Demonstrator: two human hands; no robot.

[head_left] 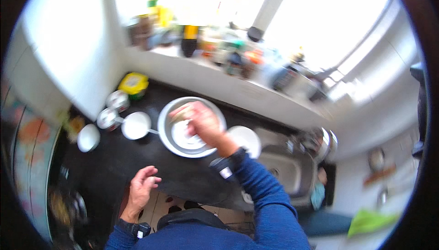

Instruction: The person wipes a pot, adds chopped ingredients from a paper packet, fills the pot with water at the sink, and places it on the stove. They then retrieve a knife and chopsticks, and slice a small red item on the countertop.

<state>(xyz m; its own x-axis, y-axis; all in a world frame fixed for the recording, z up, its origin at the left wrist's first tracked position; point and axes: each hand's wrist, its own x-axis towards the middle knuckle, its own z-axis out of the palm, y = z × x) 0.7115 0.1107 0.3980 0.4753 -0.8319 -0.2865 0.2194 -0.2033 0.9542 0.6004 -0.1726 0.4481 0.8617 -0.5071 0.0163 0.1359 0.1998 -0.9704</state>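
Note:
My right hand (pixel 202 121) is over a wide metal basin (pixel 164 135) on the dark countertop (pixel 185 178). Its fingers are curled around something pale yellowish, blurred by motion, which I cannot identify. Inside the basin, under the hand, lies something white. My left hand (pixel 142 186) is at the counter's front edge, fingers slightly bent and apart, holding nothing. Left of the basin stands a white bowl (pixel 136 125) with a handle-like white piece beside it. A round white plate or lid (pixel 245 141) lies just right of the basin, partly behind my right forearm.
Farther left are a small white bowl (pixel 88 137), two lidded tubs (pixel 117 101) and a yellow-topped container (pixel 133 83). A steel sink (pixel 284 171) is at the right, with a blue cloth (pixel 318 195) by it. Bottles (pixel 189 40) and jars crowd the windowsill (pixel 205 70).

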